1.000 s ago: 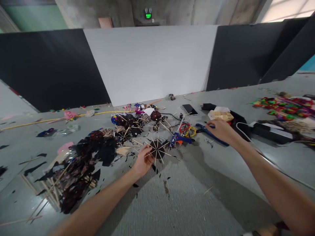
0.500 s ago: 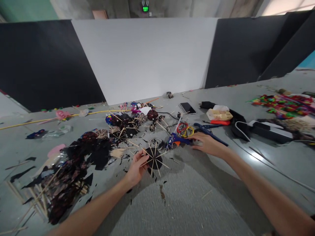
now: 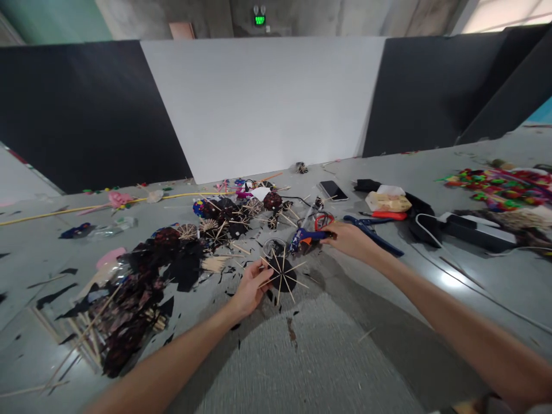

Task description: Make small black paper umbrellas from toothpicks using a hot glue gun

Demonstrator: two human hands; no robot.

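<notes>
A black disc (image 3: 282, 278) with thin wooden sticks spread out from its centre like spokes is pinched at its left edge by my left hand (image 3: 250, 289). To its upper right, my right hand (image 3: 348, 240) has its fingers closed round the handle end of a blue glue gun (image 3: 305, 238) with an orange trigger. The gun's nozzle points left, a short way above the disc. A clear wire ring (image 3: 273, 247) lies just behind the disc.
Dark stick-and-disc pieces (image 3: 224, 215) and black scraps (image 3: 185, 267) cover the floor to the left. A phone (image 3: 333, 190), blue pliers (image 3: 374, 234), an orange-handled tool (image 3: 388, 215) and a power strip (image 3: 478, 231) lie right. A white panel (image 3: 267, 103) stands behind.
My right hand has closed on the glue gun's handle and the gun has tilted slightly. The view has shifted a little; my left hand still holds the disc.
</notes>
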